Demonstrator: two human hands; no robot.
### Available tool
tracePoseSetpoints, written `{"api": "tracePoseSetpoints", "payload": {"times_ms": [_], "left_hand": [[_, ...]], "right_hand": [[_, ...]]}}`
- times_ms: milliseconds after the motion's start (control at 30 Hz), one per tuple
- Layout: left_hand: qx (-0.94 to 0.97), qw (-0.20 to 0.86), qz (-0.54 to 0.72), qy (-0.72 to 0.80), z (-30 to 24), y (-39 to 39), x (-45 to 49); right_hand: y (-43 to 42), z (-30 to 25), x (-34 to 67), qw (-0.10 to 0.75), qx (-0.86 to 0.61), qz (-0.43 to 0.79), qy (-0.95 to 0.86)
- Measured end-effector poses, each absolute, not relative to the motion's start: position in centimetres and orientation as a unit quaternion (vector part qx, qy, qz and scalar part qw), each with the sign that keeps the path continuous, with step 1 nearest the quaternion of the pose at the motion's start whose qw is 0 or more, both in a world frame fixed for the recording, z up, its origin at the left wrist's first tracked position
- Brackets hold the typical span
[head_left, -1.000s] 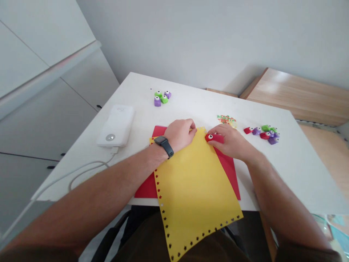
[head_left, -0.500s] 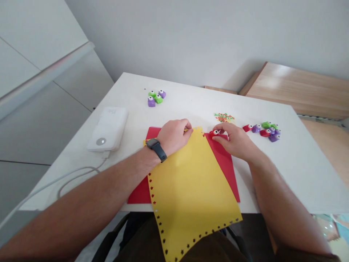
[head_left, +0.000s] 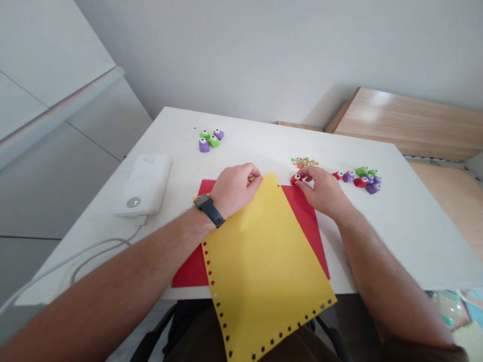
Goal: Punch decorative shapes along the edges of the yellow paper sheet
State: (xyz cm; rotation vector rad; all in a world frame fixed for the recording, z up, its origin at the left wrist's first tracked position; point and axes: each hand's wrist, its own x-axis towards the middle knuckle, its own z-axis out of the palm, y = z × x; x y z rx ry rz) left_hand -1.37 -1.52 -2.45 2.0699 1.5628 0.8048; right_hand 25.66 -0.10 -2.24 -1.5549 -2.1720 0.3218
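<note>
My left hand (head_left: 234, 190), with a dark watch on its wrist, pinches the far edge of a yellow sheet of paper (head_left: 267, 251) between thumb and fingers. Small shaped holes run along the sheet's left and near edges, and more show at its far right corner. In my right hand (head_left: 322, 190) a small red craft punch (head_left: 295, 179) with a white button is held by the fingertips. It sits just right of that corner, apart from the paper. Under the yellow sheet lies a red sheet (head_left: 190, 269), partly covered; the yellow sheet's near end hangs past the table edge.
Tiny coloured paper cut-outs (head_left: 304, 162) lie behind my right hand. Several red, green and purple punches (head_left: 361, 181) stand at the right, with another group of punches (head_left: 204, 145) at the back left. A white power bank (head_left: 143, 183) with a cable (head_left: 90, 246) is at the left.
My right hand has drawn the red punch slightly away from the paper's far right corner. My left hand keeps its pinch on the sheet. The view has shifted a little.
</note>
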Motion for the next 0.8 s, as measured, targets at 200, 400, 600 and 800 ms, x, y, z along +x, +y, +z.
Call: {"api": "tracePoseSetpoints", "payload": {"times_ms": [200,400,600,800], "left_hand": [[0.744,0.206,0.324,0.547,-2.5,-1.4,-1.4],[0.744,0.201,0.351,0.532,-2.3,-1.7,-1.4],[0.741,0.187,0.377,0.522,-1.8,-2.0,-1.2],[0.742,0.190,0.383,0.516,-1.7,-2.2,-1.1]], "right_hand": [[-0.1,-2.3,25.8,0.274,-0.577,0.079,-0.765],[-1.5,-1.3,24.6,0.353,-0.554,0.262,-0.707],[-2.1,-1.4,23.9,0.280,-0.526,0.454,-0.662],[-2.3,-1.2,23.4,0.294,-0.500,0.560,-0.591]]}}
